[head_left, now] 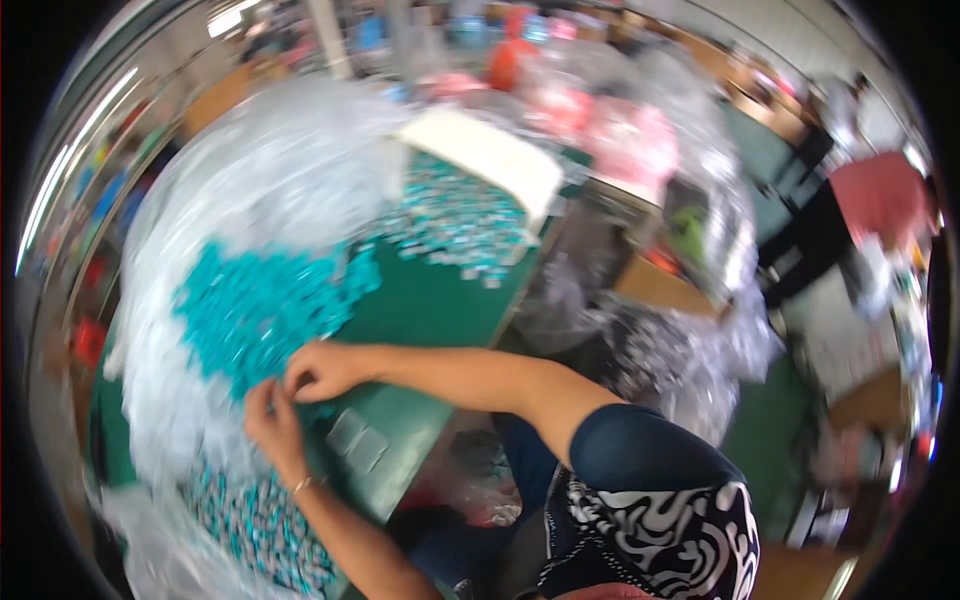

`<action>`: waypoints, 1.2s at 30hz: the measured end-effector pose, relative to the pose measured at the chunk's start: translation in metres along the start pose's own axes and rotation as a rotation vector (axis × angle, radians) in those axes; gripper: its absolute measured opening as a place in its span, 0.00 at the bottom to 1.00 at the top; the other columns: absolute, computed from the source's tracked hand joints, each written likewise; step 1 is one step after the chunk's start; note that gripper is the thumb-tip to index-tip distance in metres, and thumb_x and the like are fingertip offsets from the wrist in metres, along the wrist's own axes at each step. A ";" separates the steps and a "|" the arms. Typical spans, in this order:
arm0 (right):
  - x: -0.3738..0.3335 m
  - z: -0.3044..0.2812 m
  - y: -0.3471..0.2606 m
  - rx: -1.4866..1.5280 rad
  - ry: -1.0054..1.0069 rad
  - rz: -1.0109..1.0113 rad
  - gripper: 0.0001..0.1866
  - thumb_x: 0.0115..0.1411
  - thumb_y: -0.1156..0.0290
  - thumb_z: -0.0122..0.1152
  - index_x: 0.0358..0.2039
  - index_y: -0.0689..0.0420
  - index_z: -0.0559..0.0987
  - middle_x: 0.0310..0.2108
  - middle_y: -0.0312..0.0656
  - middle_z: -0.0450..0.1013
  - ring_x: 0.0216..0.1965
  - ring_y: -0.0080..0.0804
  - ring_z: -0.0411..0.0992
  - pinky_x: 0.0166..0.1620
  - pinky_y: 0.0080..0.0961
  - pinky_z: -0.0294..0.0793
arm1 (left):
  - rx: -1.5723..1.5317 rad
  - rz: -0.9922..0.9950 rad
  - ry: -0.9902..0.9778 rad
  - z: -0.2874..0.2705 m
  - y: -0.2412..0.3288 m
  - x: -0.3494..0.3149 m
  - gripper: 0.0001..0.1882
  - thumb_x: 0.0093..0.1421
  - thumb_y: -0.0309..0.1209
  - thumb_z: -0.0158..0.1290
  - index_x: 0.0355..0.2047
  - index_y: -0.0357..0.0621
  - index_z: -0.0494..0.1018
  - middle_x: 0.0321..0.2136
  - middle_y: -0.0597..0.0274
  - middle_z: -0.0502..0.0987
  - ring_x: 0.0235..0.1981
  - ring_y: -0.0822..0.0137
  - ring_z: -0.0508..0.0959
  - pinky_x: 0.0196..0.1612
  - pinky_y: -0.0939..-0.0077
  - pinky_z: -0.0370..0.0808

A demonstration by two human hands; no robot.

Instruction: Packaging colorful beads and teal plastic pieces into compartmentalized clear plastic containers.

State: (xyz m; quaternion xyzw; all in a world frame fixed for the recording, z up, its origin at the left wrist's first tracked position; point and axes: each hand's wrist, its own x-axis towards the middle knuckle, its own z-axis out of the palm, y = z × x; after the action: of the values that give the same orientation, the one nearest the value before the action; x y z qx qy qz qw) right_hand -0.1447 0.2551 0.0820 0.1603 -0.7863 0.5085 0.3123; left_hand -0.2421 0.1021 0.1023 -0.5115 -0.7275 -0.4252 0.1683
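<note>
Both hands meet at the edge of the turquoise heap [262,310] on the green table [430,300]. The left hand [272,420] and right hand [322,370] pinch something small, blurred; steadier, close fingertip work suits it.

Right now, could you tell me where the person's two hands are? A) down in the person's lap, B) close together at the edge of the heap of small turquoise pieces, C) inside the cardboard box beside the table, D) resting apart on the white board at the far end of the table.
B: the left hand and right hand meet beside the turquoise pieces on the green table.
</note>
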 end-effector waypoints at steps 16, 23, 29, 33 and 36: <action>-0.001 0.000 -0.011 -0.234 0.233 -0.153 0.02 0.43 0.73 0.60 0.20 0.56 0.78 0.21 0.41 0.72 0.24 0.39 0.72 0.27 0.32 0.70 | 0.017 0.031 -0.054 0.005 0.011 0.000 0.05 0.56 0.22 0.52 0.32 0.34 0.75 0.28 0.51 0.76 0.29 0.54 0.76 0.32 0.66 0.72; 0.000 -0.003 -0.024 -0.212 0.137 -0.026 0.04 0.47 0.72 0.62 0.24 0.56 0.78 0.23 0.41 0.71 0.23 0.37 0.71 0.26 0.31 0.70 | -0.006 -0.072 -0.033 0.002 0.029 0.004 0.03 0.52 0.23 0.54 0.28 0.38 0.75 0.27 0.52 0.76 0.29 0.53 0.76 0.32 0.64 0.72; 0.005 -0.002 -0.027 -0.203 0.103 -0.052 0.02 0.47 0.76 0.61 0.24 0.59 0.77 0.24 0.41 0.71 0.22 0.34 0.71 0.25 0.27 0.70 | -0.034 -0.108 0.029 0.000 0.032 -0.001 0.03 0.51 0.24 0.55 0.28 0.41 0.76 0.25 0.55 0.75 0.28 0.54 0.76 0.29 0.65 0.72; -0.006 -0.001 -0.020 -0.227 0.096 -0.017 0.03 0.47 0.76 0.61 0.24 0.59 0.76 0.23 0.41 0.71 0.23 0.34 0.71 0.25 0.27 0.69 | 0.010 -0.087 0.012 0.002 0.031 0.010 0.03 0.52 0.25 0.56 0.28 0.41 0.76 0.25 0.55 0.75 0.28 0.54 0.76 0.29 0.65 0.72; -0.001 -0.003 -0.022 -0.218 0.098 -0.058 0.03 0.47 0.76 0.61 0.23 0.59 0.76 0.23 0.41 0.71 0.22 0.34 0.70 0.25 0.28 0.69 | 0.002 -0.093 0.018 0.003 0.034 0.000 0.03 0.52 0.25 0.55 0.28 0.40 0.76 0.26 0.54 0.75 0.28 0.53 0.76 0.31 0.63 0.72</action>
State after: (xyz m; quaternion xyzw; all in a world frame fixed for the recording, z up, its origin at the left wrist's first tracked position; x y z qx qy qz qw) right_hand -0.1306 0.2478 0.0979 0.1230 -0.8156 0.4180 0.3806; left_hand -0.2112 0.1084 0.1164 -0.4730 -0.7495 -0.4363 0.1552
